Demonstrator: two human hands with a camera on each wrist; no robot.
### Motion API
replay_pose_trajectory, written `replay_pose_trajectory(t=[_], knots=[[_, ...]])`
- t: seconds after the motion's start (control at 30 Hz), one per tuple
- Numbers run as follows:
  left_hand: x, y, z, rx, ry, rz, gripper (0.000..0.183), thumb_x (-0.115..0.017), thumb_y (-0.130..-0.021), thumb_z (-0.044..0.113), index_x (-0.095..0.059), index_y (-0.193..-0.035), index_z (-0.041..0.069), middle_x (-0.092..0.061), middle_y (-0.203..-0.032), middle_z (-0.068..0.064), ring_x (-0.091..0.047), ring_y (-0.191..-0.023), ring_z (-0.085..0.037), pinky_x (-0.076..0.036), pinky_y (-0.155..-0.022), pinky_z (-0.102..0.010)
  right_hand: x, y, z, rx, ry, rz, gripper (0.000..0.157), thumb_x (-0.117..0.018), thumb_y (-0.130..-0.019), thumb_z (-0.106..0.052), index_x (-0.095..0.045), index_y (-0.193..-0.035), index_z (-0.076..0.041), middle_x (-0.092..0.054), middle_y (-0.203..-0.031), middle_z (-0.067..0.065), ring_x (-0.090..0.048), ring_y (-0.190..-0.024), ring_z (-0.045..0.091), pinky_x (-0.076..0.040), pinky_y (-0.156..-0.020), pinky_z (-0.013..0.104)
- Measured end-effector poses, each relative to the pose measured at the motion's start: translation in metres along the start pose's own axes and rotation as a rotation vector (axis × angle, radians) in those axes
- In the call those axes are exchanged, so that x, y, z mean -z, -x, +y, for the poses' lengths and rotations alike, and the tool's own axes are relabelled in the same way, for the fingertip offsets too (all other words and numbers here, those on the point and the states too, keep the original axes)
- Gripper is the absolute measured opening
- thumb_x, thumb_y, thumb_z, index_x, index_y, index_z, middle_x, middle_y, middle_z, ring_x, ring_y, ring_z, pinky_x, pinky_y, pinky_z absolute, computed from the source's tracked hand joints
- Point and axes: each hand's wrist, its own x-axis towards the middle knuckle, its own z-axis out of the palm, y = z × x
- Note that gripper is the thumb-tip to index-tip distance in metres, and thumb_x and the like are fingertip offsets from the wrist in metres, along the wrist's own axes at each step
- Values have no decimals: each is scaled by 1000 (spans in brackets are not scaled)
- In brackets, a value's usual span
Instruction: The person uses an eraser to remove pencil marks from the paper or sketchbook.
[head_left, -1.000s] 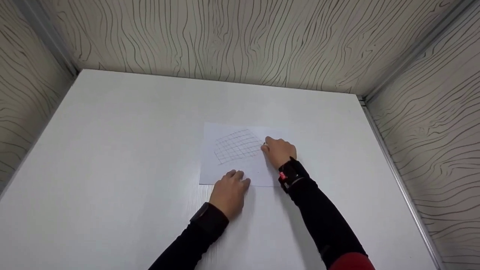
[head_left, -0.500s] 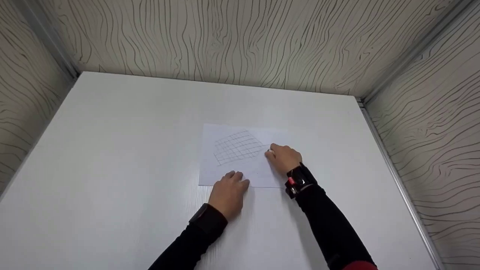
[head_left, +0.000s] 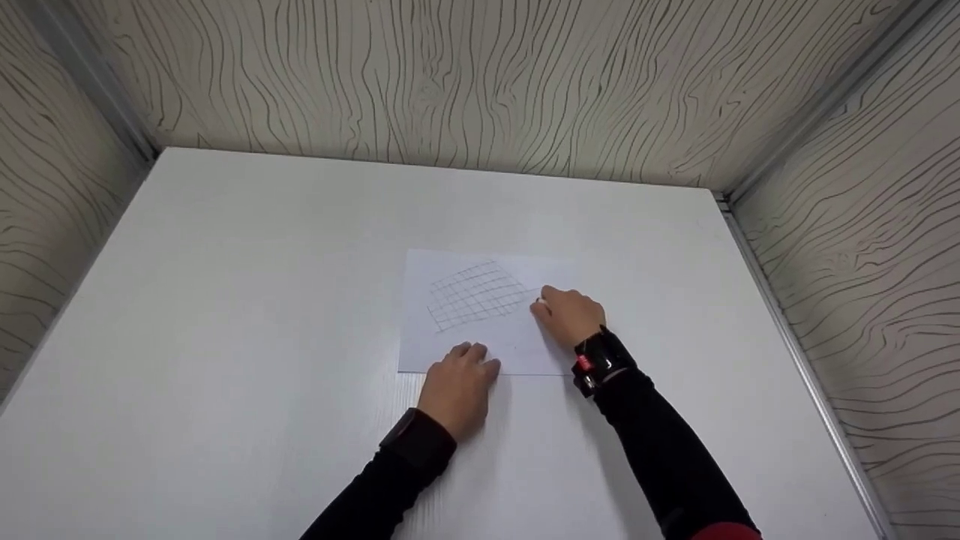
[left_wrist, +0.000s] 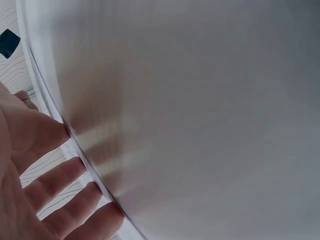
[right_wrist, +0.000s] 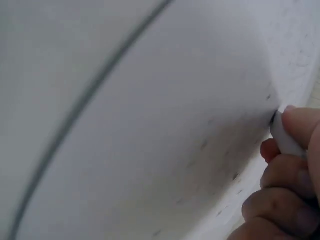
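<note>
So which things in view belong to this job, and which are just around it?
Part of the job:
- paper with its drawn grid
- left hand, fingers at the paper's near edge
- right hand, pinching a pale piece, probably an eraser

Just around it:
- white table
- patterned wall panels
- black wristbands

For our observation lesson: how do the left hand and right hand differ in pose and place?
The left hand lies, fingers extended, across the near edge of the paper; the right hand is farther up, right of the grid. The left hand holds nothing; the right hand pinches a white object in curled fingers. Both have black wristbands.
</note>
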Motion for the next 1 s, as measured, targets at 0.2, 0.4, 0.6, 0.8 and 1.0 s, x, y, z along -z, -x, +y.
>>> replay_pose_trajectory(t=[0.2, 0.4, 0.6, 0.8, 1.0], knots=[[-1, 1, 0, -32, -22, 25, 21, -72, -86, 0, -78, -103, 11, -69, -107, -9, -67, -102, -29, -61, -71, -41, 6, 4, 33, -111, -16, 96, 27, -55, -105, -28, -59, -93, -4, -53, -70, 10, -50, -65, 27, -45, -59, 44], [9, 0, -3, -22, 55, -24, 20, -67, -91, 2, -79, -106, 8, -70, -118, -12, -66, -114, -32, -60, -82, -45, 8, 5, 21, -54, -62, 97, 29, -54, -105, -30, -61, -94, -5, -51, -66, 6, -49, -62, 23, -40, -55, 37], [22, 2, -21, 14, 134, -9, 23, -66, -95, 4, -77, -115, 6, -67, -130, -17, -62, -122, -35, -55, -96, -43, 5, 4, -14, 22, -15, 90, 28, -59, -104, -31, -62, -92, -6, -54, -67, 6, -51, -62, 23, -43, -55, 39], [16, 11, -34, 33, 128, -41, 27, -64, -99, 10, -74, -123, 8, -66, -132, -17, -60, -125, -36, -54, -97, -45, -14, 2, -41, 89, 22, 15, 27, -58, -104, -34, -64, -95, -9, -60, -73, 5, -55, -64, 22, -49, -61, 41], [12, 12, -35, 51, 100, -57, 27, -64, -99, 11, -75, -124, 11, -65, -133, -16, -59, -126, -36, -57, -91, -48, -18, -5, -38, 53, 50, 37, 25, -58, -104, -33, -62, -94, -11, -58, -69, 5, -53, -62, 23, -48, -59, 41]])
